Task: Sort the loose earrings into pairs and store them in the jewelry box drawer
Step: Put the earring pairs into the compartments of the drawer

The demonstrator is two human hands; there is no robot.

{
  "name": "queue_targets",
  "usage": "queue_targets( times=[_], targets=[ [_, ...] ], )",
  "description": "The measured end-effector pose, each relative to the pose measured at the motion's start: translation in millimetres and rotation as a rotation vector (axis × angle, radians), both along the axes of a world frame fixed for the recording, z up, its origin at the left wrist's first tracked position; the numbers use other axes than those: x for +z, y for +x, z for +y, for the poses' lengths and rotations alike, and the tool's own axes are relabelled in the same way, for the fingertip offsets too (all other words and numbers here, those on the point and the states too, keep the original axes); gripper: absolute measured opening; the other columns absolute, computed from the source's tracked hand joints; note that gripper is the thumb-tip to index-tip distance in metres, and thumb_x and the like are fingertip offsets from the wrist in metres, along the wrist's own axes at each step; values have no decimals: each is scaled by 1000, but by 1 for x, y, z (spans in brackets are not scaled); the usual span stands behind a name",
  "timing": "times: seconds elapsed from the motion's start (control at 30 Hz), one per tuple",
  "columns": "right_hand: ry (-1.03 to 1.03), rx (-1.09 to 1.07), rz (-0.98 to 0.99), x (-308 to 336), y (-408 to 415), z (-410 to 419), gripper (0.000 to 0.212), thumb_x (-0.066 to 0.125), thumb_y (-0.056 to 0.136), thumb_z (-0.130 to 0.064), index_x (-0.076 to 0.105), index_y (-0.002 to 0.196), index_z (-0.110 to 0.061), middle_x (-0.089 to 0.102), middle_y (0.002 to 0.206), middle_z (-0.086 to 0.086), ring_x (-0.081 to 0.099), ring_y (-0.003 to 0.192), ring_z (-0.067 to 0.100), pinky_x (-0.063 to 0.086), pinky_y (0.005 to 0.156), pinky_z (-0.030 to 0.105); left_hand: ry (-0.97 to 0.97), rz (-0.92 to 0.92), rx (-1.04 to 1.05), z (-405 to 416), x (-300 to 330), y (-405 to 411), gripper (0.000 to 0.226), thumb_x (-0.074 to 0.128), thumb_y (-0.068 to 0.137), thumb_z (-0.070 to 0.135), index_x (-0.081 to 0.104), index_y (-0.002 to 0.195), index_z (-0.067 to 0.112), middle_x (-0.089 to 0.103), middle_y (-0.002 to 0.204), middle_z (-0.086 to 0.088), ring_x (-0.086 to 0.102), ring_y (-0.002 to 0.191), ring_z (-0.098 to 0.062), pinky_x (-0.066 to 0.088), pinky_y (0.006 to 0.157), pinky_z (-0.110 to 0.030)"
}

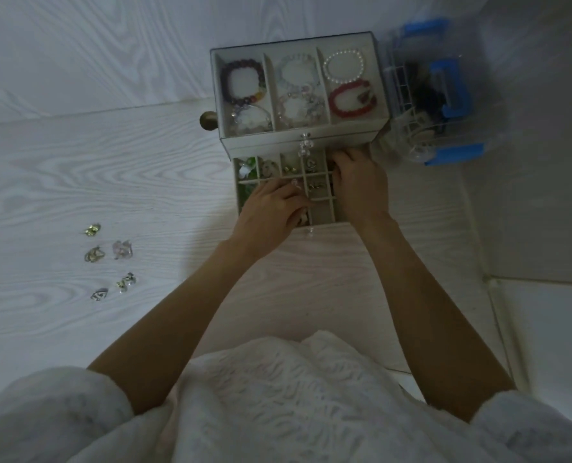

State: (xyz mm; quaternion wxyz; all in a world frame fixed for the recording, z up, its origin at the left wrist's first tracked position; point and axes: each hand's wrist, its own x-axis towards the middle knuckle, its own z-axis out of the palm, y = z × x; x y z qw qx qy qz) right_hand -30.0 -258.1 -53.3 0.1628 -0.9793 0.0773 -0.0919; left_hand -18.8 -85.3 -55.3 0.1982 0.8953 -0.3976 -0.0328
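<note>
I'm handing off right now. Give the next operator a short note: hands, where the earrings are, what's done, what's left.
Left hand: over the open drawer, fingers down in a compartment; grip unclear.
Right hand: resting on the drawer's right side; hold unclear.
Done: several drawer compartments already hold earrings.
Left: five small clusters of loose earrings lie on the table, left of the jewelry box. Store them, then close the drawer.

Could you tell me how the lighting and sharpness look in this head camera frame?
Head view: dim, bluish, no glare; wide-angle bend at the edges; soft overall, so the loose earrings and the contents of the drawer lack detail; the plastic container is smeared.
</note>
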Motion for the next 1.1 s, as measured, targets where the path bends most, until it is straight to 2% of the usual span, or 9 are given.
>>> queue_targets(
  times=[0.1,0.27,0.43,0.53,0.63,0.73,0.83,0.97,1.1],
  targets=[
    [7,17,-74,5,-19,13,18,55,81,0,66,94,-2,66,99,16,63,79,34,47,62,33,-85,-84,24,26,11,-7,24,49,89,21,69,101,16,70,97,-2,56,95,-22,45,82,-34],
    [85,126,-133,12,-51,58,25,43,83,-7,67,91,-3,66,94,14,57,95,32,50,80,38,-191,-127,249,91,31,-34,19,54,89,16,69,101,17,70,88,2,55,86,-19,35,71,-27],
    [143,411,-220,14,-44,141,20,51,80,-3,70,84,-8,69,91,7,47,106,26,44,93,45,-219,52,694,175,20,-57,16,60,88,15,69,101,16,72,93,-2,63,83,-23,46,76,-31],
    [140,590,-160,14,-29,191,16,59,78,-2,70,85,-11,69,92,4,51,109,28,40,100,47,-257,206,963,226,10,-59,21,61,86,17,66,107,17,69,101,-2,62,91,-21,48,79,-33],
    [211,697,-14,14,-11,237,16,61,78,0,70,88,-9,69,88,6,58,95,31,47,86,38,-307,293,1123,269,5,-47,29,64,84,17,63,113,15,66,108,-2,61,94,-18,48,79,-31],
    [262,703,229,7,6,273,20,59,83,-3,67,100,-9,65,99,11,54,98,32,50,79,38,-222,396,1061,289,2,-33,38,68,81,18,60,117,14,63,113,-5,60,96,-18,44,81,-25],
    [245,664,406,-3,14,291,31,63,84,-12,61,115,-14,57,115,10,48,110,28,48,83,39,-136,458,925,292,-2,-29,43,71,77,15,60,118,16,59,114,-7,59,96,-22,42,81,-25],
    [188,658,419,-9,10,298,40,65,83,-12,57,123,-16,50,121,8,42,115,24,48,86,35,-136,437,899,288,-11,-29,39,68,76,14,62,115,16,59,112,-8,58,96,-25,43,81,-27],
    [178,673,398,-11,12,300,34,64,85,-10,62,119,-12,51,121,10,43,113,24,47,88,34,-168,406,905,284,-19,-25,34,68,77,15,65,111,16,59,109,-8,60,94,-25,41,78,-24]
  ],
)
